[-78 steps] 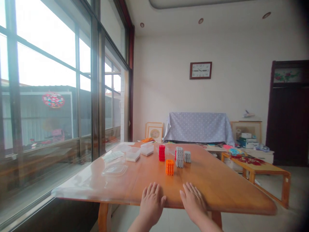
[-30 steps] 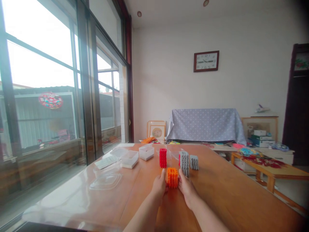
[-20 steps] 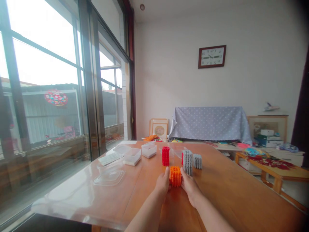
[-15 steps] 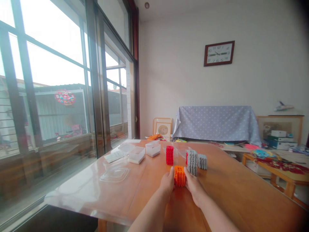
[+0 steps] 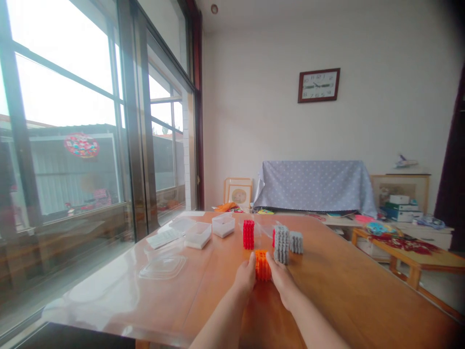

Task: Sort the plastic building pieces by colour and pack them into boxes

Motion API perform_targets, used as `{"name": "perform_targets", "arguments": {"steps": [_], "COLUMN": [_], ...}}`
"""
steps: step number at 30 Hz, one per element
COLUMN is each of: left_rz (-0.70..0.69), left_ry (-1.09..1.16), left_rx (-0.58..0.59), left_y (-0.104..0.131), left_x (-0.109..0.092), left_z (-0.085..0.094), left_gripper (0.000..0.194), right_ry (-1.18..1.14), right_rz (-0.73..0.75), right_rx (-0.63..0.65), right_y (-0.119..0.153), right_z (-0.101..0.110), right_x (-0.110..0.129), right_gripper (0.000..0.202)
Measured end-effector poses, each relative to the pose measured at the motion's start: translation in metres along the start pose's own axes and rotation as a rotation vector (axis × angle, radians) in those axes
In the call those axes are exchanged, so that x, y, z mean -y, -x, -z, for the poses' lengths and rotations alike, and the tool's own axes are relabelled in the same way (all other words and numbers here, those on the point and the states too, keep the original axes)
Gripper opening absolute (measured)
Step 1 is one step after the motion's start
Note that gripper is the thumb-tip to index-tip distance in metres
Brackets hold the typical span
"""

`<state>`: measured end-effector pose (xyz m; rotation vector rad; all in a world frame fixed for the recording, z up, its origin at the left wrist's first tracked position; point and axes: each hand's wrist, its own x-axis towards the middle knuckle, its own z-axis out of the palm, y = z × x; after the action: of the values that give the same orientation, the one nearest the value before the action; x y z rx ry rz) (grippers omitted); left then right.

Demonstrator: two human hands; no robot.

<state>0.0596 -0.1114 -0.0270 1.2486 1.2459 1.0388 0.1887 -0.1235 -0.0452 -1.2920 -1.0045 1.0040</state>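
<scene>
An orange block of stacked, knobbly pieces [image 5: 263, 266] is held on the table between both palms. My left hand [image 5: 247, 274] presses its left side, thumb on the near top edge. On the opposite side my right hand [image 5: 280, 278] grips it, with the fingers mostly hidden behind. Just beyond stands a tall grey block [image 5: 281, 245], close to my right fingertips. A red block [image 5: 249, 234] stands upright farther back on the left. Another red piece [image 5: 273, 237] shows partly behind the tall grey block. A smaller grey block [image 5: 296, 242] sits to the right.
Two clear plastic boxes [image 5: 198, 236] stand on the wooden table [image 5: 337, 291], left of the blocks. A clear lid [image 5: 163, 266] lies nearer, with a paper sheet [image 5: 165, 238] behind it. Large windows line the left. A low wooden bench [image 5: 414, 266] stands at the right.
The whole view has shifted, so the scene sits slightly farther left. Both hands stay on the orange block, and the other blocks keep their places.
</scene>
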Motion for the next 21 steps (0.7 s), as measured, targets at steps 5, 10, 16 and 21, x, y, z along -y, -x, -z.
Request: {"name": "perform_targets", "arguments": {"steps": [5, 10, 16, 21], "left_rz": [0.000, 0.000, 0.006, -0.019], "left_ry": [-0.013, -0.023, -0.039, -0.076], "left_rx": [0.010, 0.032, 0.025, -0.002], "left_y": [0.0040, 0.0037, 0.0003, -0.0012], "left_x": [-0.0031, -0.0039, -0.0027, -0.0024], "left_z": [-0.0009, -0.0010, -0.0027, -0.0036], "left_gripper": [0.080, 0.080, 0.080, 0.081], "right_ry": [-0.025, -0.031, -0.041, -0.060], "right_rz": [-0.038, -0.050, -0.050, -0.046], "right_rx": [0.028, 0.017, 0.003, 0.020], "right_y": [0.0032, 0.0037, -0.0001, -0.0042], "right_z": [0.0019, 0.0068, 0.0077, 0.0065], "right_x": [0.0078, 0.0100, 0.0066, 0.0035], "right_gripper": [0.064, 0.063, 0.063, 0.064]}}
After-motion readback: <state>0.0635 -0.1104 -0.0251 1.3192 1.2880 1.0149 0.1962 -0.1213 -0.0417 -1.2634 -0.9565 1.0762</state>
